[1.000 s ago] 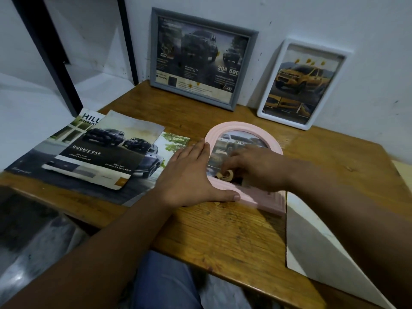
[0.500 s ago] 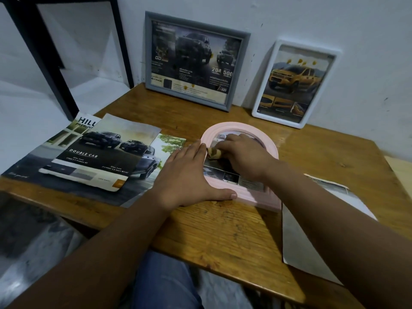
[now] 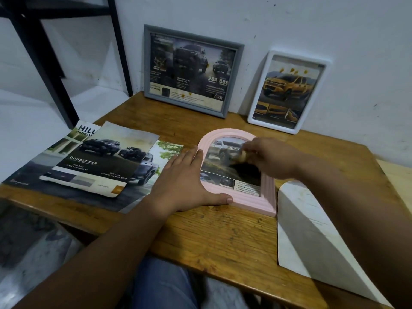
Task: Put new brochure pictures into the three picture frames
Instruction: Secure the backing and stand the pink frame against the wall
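A pink arched frame (image 3: pixel 254 202) lies flat in the middle of the wooden table (image 3: pixel 223 237), with a car brochure picture inside it. My left hand (image 3: pixel 185 181) presses flat against the frame's left and lower edge, thumb stretched along its bottom. My right hand (image 3: pixel 272 158) hovers over the frame's upper right and pinches a small tan wad (image 3: pixel 242 156) against the picture. A grey frame (image 3: pixel 189 70) and a white frame (image 3: pixel 287 91) lean upright against the wall, each with a car picture in it.
Loose car brochures (image 3: pixel 93 161) are spread over the table's left side and overhang its front edge. A white sheet (image 3: pixel 312 237) lies at the right, under my right forearm. A black metal stand (image 3: pixel 44 59) rises at far left.
My right hand has moved with the tan wad from the frame's lower middle, to its upper left, then to its upper right. My left hand stays in place.
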